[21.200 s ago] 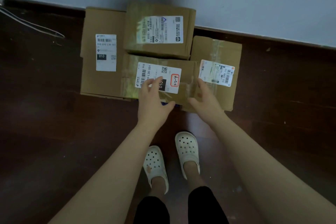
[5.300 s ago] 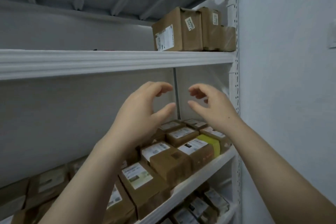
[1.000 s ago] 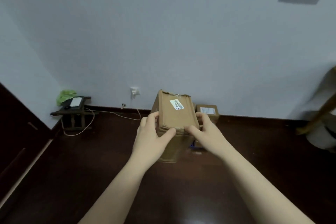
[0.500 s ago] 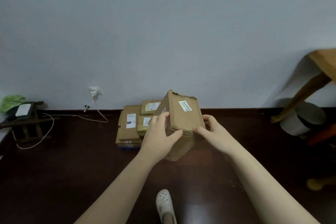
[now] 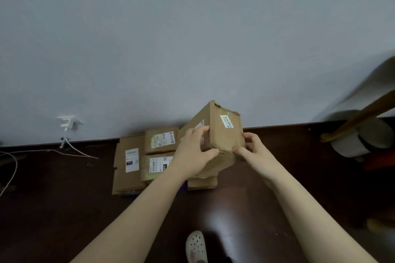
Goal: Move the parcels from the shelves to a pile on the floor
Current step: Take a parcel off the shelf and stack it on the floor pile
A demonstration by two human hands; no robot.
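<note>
- Dark floor (image 5: pixel 64 209) meets a grey wall (image 5: pixel 192 28); the pile (image 5: pixel 136 162) sits against it at frame centre.
- 2 hands clamp the tilted parcel (image 5: pixel 222 134) above the pile's right side: left hand (image 5: pixel 192 153) and right hand (image 5: pixel 256 151) curl round opposite faces, probably to steady the set-down.
- It hides the pile's right part; labels are unreadable.

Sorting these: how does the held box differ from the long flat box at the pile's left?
The held box is airborne, tilted; the long flat box lies on the floor. The held box's label is small; the long flat box's is larger. Both are brown cardboard.
</note>
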